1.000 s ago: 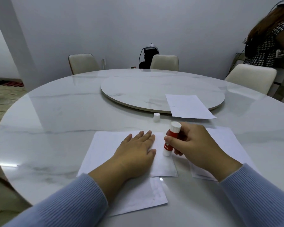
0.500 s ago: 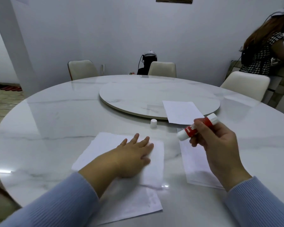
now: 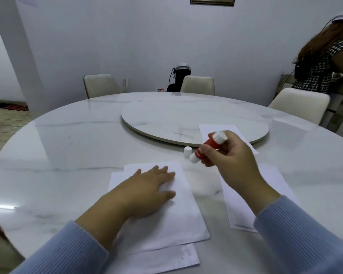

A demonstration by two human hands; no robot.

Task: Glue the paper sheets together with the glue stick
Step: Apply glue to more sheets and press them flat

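Observation:
My left hand (image 3: 149,190) lies flat, fingers spread, on the top white paper sheet (image 3: 182,220) of a small stack near the table's front edge. A lower sheet (image 3: 166,260) sticks out below it. My right hand (image 3: 230,161) is raised above the table and grips a red and white glue stick (image 3: 208,147), held slanted with its open end down-left. The white cap (image 3: 187,150) stands on the table just left of that end. Another sheet (image 3: 238,210) lies under my right forearm, and one more sheet (image 3: 218,129) rests partly on the turntable.
The round marble table (image 3: 77,155) carries a raised turntable (image 3: 166,117) at its centre. Several cream chairs (image 3: 100,85) ring the far side. A person (image 3: 325,62) stands at a counter at the far right. A dark device (image 3: 179,78) sits behind the far chair.
My right hand lifted the glue stick off the sheet and swung it up and to the right, now slanted above the cap. My left hand slid the top sheet slightly.

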